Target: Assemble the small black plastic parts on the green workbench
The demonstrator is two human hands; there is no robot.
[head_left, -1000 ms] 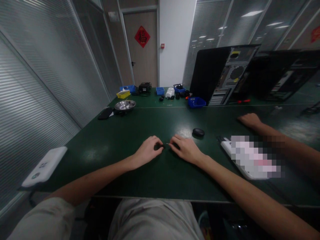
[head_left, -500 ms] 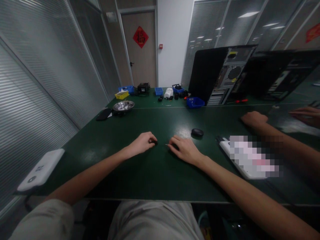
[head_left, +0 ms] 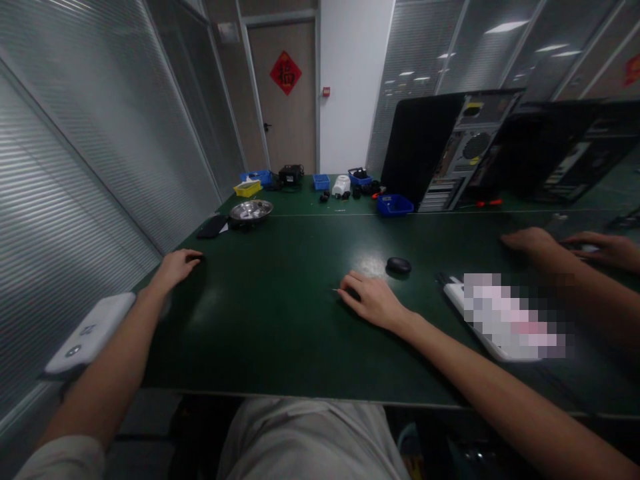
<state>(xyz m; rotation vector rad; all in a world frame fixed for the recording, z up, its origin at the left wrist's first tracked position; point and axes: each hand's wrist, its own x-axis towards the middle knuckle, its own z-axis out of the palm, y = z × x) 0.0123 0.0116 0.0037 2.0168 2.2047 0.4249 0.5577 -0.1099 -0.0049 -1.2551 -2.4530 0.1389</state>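
Observation:
My left hand (head_left: pixel 176 270) is out at the left side of the green table (head_left: pixel 260 320), its thumb and fingers curled toward each other. Something small and dark shows at its fingertips, too unclear to name. My right hand (head_left: pixel 370 299) rests on the tabletop near the middle, thumb and forefinger pinched together. From that pinch a thin pale pin-like thing (head_left: pixel 335 290) sticks out to the left. Just beyond my right hand lies a black oval object (head_left: pixel 399 265), apart from it.
A white device (head_left: pixel 93 333) lies beside my left forearm, another white case (head_left: pixel 477 327) to the right. A co-worker's hands (head_left: pixel 535 241) work at far right. Behind are a metal dish (head_left: pixel 251 211), black pouch (head_left: pixel 213 227), blue tray (head_left: pixel 395 205) and computer tower (head_left: pixel 425 150).
My left hand has moved from the middle of the table far to the left. My right hand stays in place with its pinch. The co-worker's hands have shifted slightly.

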